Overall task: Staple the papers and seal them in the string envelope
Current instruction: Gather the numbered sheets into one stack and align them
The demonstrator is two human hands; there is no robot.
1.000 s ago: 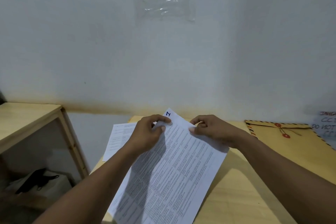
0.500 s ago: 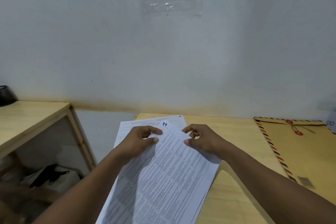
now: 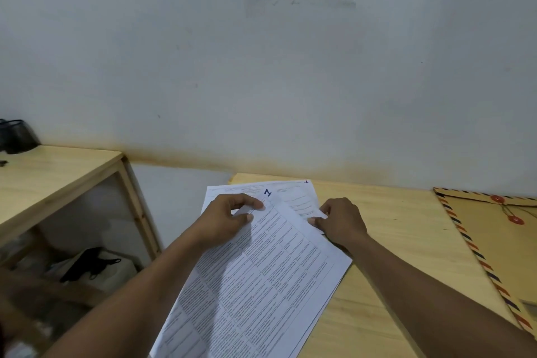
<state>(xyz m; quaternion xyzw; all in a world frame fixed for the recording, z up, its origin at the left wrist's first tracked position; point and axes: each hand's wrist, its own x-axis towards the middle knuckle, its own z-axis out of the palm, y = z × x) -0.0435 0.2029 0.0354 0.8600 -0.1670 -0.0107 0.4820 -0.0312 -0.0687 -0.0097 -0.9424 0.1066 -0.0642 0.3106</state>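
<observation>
The papers lie askew on the table, top sheet marked 1. The left hand pinches the papers' upper left corner, thumb against fingers; the right hand pinches their upper right edge. The envelope lies flat, well right of the papers

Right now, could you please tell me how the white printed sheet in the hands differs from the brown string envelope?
The white printed sheet carries printed tables; the brown string envelope is plain with a striped border and red buttons. The sheet is held by the left hand and right hand; the envelope lies untouched. Both are paper, on the light wooden table.
</observation>
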